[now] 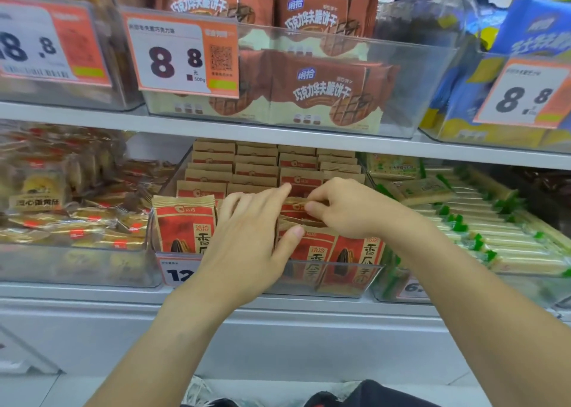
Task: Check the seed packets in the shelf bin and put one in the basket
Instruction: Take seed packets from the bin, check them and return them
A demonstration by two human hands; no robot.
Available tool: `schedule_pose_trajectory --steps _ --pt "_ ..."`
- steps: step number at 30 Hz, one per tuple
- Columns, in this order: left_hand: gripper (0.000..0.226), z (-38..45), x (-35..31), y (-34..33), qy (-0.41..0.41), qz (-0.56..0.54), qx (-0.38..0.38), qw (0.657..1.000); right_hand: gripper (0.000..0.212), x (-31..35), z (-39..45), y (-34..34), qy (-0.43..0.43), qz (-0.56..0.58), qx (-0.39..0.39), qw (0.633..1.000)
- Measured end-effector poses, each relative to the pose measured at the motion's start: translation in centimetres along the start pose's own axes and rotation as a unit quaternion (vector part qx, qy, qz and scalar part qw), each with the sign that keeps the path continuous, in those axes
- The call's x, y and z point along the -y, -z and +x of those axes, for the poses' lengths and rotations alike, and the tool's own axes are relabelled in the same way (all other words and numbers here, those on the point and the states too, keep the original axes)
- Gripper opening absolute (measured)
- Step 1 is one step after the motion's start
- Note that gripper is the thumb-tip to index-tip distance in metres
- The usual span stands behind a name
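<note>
A clear shelf bin [349, 286] on the lower shelf holds several rows of red and tan seed packets [185, 224], standing upright. My left hand [247, 240] lies over the front packets with fingers stretched out, thumb against a front packet's top edge. My right hand [349, 209] pinches the top edge of a packet [293, 206] in the second row. No basket is in view.
Clear bins of wrapped pastries [61, 209] stand to the left and green-edged cracker packs [494, 230] to the right. The shelf above carries brown wafer boxes [324, 91] and price tags [182, 57]. A white shelf base runs below.
</note>
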State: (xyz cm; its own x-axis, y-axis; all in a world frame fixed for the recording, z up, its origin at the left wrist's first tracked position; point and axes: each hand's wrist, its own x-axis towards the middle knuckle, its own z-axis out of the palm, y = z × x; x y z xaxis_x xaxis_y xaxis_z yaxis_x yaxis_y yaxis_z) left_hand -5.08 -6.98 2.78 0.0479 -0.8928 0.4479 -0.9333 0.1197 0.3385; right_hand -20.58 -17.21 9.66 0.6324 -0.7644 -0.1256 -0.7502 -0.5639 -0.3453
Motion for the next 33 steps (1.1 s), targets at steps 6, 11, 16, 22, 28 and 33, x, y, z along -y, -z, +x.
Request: schedule_pose_trajectory --steps 6,11,16,22,28,33 --pt "0.05 0.3 0.1 -0.3 -0.013 0.007 -0.018 1.0 0.025 -0.3 1.0 0.8 -0.06 0.135 -0.112 0.983" --pt "0.035 0.0 0.2 -0.8 -0.023 0.0 -0.047 0.999 0.053 -1.1 2.4 0.0 -0.083 0.062 -0.082 0.991" --pt "0.032 0.0 0.2 -0.8 -0.026 0.002 -0.05 0.998 0.025 -1.1 1.7 -0.3 -0.068 0.037 -0.141 0.987" --pt "0.039 -0.4 -0.8 -0.4 0.043 -0.126 -0.089 0.987 0.016 -1.4 -0.6 -1.9 0.049 0.043 -0.283 0.957" --pt "0.046 -0.3 -2.2 1.0 0.07 -0.226 -0.161 0.958 0.011 -0.2 -3.6 -2.5 0.232 0.073 -0.442 0.863" --pt "0.013 -0.3 -5.0 3.8 -0.034 -0.289 -0.286 0.913 0.009 2.2 -6.5 -1.4 0.303 0.183 -0.519 0.778"
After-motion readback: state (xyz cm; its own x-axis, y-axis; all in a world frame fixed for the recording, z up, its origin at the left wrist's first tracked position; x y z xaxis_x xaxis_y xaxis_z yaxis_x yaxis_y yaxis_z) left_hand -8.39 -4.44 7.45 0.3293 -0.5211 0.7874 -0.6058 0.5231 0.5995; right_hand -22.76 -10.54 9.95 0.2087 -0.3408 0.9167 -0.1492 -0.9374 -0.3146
